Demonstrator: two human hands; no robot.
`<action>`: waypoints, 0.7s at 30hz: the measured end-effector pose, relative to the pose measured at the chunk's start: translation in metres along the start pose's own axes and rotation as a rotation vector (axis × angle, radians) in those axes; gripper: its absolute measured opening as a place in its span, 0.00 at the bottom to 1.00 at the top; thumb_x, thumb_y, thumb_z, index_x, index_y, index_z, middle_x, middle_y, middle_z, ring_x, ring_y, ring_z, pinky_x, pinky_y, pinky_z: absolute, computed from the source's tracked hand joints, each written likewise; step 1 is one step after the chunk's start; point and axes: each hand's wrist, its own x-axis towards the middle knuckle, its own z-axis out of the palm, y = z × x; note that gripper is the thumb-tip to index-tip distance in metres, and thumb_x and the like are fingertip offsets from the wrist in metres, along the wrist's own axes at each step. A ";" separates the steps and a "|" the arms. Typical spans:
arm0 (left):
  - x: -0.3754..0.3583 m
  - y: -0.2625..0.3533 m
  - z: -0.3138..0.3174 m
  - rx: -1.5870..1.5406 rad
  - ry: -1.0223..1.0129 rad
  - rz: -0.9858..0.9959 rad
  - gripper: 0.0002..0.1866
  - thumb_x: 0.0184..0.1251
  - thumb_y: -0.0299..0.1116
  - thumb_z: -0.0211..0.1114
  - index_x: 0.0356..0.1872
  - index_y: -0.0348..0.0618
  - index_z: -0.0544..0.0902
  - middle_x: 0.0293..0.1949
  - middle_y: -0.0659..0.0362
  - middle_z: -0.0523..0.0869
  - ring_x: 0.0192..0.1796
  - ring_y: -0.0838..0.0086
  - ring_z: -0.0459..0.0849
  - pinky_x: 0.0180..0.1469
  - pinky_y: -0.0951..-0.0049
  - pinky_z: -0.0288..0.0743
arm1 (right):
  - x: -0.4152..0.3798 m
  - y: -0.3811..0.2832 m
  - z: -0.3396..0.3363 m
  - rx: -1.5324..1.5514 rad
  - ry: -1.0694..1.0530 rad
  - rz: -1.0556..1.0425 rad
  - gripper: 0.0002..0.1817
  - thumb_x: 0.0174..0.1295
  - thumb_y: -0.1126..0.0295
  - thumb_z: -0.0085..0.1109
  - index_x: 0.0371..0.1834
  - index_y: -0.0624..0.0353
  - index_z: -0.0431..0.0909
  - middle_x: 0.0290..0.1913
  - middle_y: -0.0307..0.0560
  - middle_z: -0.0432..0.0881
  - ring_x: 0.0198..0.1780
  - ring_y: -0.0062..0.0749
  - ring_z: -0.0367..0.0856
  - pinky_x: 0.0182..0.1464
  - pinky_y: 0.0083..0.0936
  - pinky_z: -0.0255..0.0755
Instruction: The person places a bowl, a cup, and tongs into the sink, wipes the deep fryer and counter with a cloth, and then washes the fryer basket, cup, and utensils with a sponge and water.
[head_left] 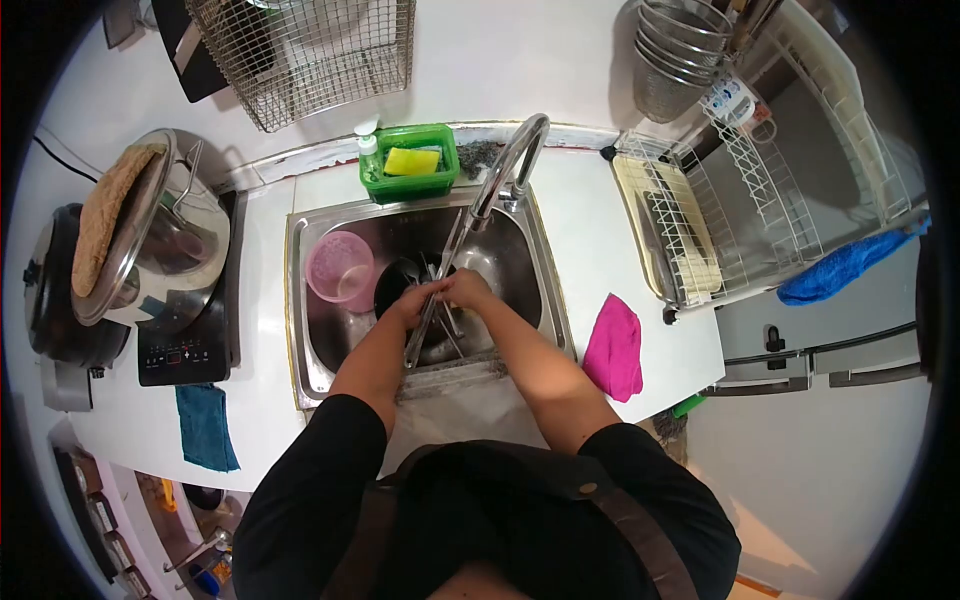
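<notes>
Over the steel sink (300, 330), both my hands are closed around a long, thin, shiny metal utensil (421, 338). It lies slantwise, its lower end near the sink's front edge; its exact kind is hard to make out. My left hand (416, 300) grips it from the left, and my right hand (466, 289) meets it from the right, fingers partly hidden. The curved faucet (515, 155) stands just above them. Below my hands are a black round dish (392, 283) and several other metal utensils (452, 325). A pink plastic tub (338, 268) sits at the sink's left.
Behind the sink is a green basket (410, 190) with a yellow sponge (412, 162) and a pump bottle (368, 145). A pink cloth (613, 350) and a dish rack (740, 220) are on the right. Left stand a lidded pot (185, 250) and an induction cooker (185, 358).
</notes>
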 end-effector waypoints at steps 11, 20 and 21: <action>0.012 -0.007 -0.021 1.059 0.457 0.168 0.52 0.22 0.38 0.73 0.56 0.25 0.57 0.48 0.43 0.74 0.51 0.60 0.74 0.54 0.74 0.67 | 0.041 0.005 -0.014 -0.209 0.180 0.088 0.20 0.38 0.52 0.63 0.27 0.58 0.80 0.30 0.54 0.80 0.36 0.43 0.79 0.40 0.33 0.72; -0.037 0.023 0.023 1.557 0.604 0.066 0.47 0.33 0.42 0.72 0.56 0.33 0.59 0.48 0.46 0.75 0.51 0.56 0.74 0.51 0.70 0.70 | 0.085 -0.118 -0.140 0.687 1.070 -0.565 0.19 0.56 0.56 0.51 0.32 0.65 0.76 0.25 0.55 0.78 0.28 0.38 0.78 0.33 0.34 0.69; -0.051 0.032 0.029 1.558 0.610 0.070 0.47 0.33 0.42 0.72 0.56 0.33 0.59 0.48 0.46 0.75 0.51 0.56 0.74 0.51 0.70 0.70 | 0.064 -0.120 -0.150 0.360 1.284 -0.573 0.19 0.58 0.57 0.47 0.30 0.65 0.76 0.28 0.57 0.79 0.34 0.43 0.79 0.39 0.35 0.69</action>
